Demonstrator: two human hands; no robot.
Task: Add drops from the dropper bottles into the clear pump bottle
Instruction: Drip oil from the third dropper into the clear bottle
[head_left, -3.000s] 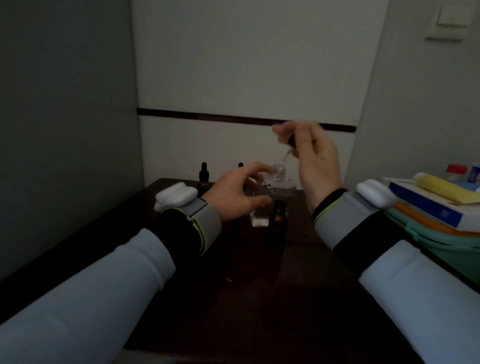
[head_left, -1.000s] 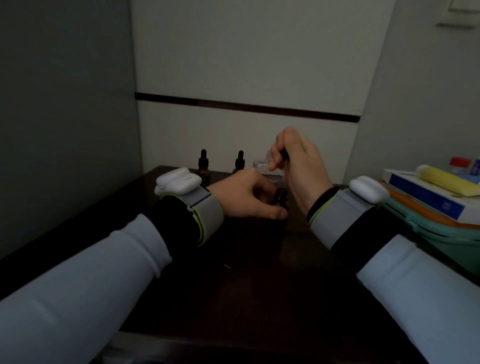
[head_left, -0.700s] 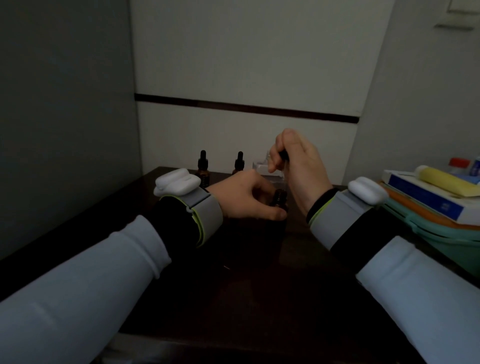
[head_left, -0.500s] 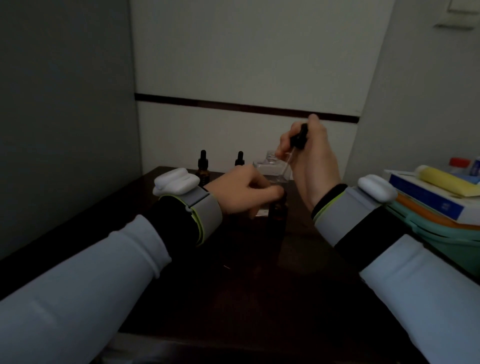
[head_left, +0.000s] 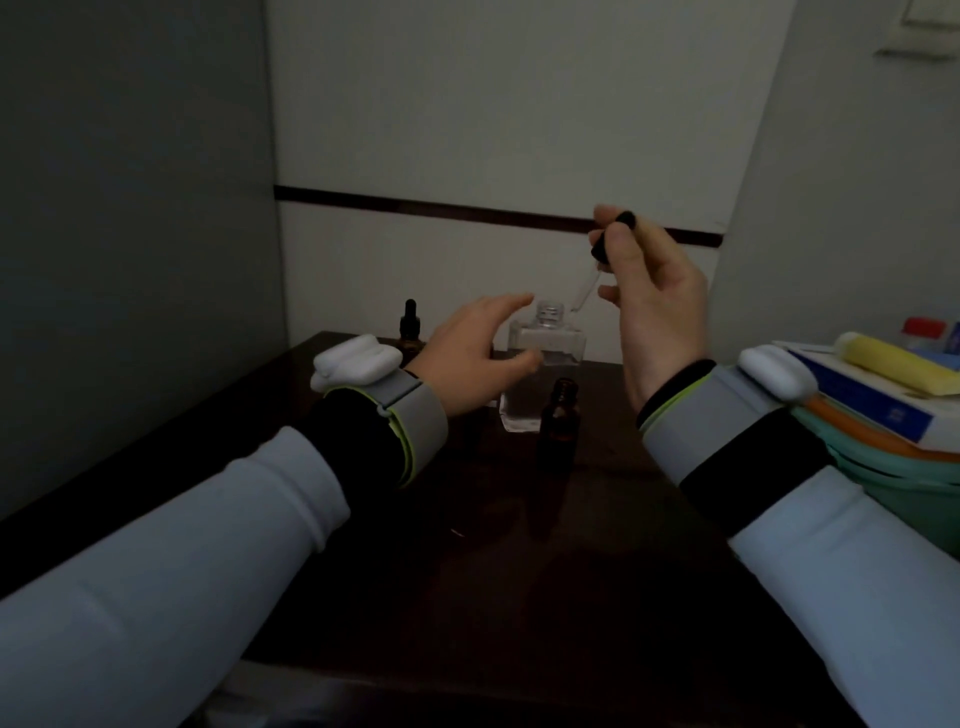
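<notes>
The clear pump bottle (head_left: 548, 358) stands uncapped at the back of the dark table (head_left: 519, 545), with its pump nowhere in view. My right hand (head_left: 654, 306) pinches the black bulb of a glass dropper (head_left: 587, 291) whose tip slants down to just right of the bottle's open neck. My left hand (head_left: 478, 353) reaches around the bottle's left side with fingers spread and relaxed; I cannot tell whether it touches. An open amber dropper bottle (head_left: 560, 423) stands in front of the clear bottle.
A capped amber dropper bottle (head_left: 409, 325) stands at the back left, partly behind my left wrist. At the right edge a teal box (head_left: 883, 462) carries books (head_left: 857, 395), a yellow tube (head_left: 893, 361) and a red-capped item. Walls close in at the back and left.
My right hand lifted the dropper out of the amber bottle and carried it up over the clear bottle's neck. My left hand let go of the amber bottle and moved to the clear bottle.
</notes>
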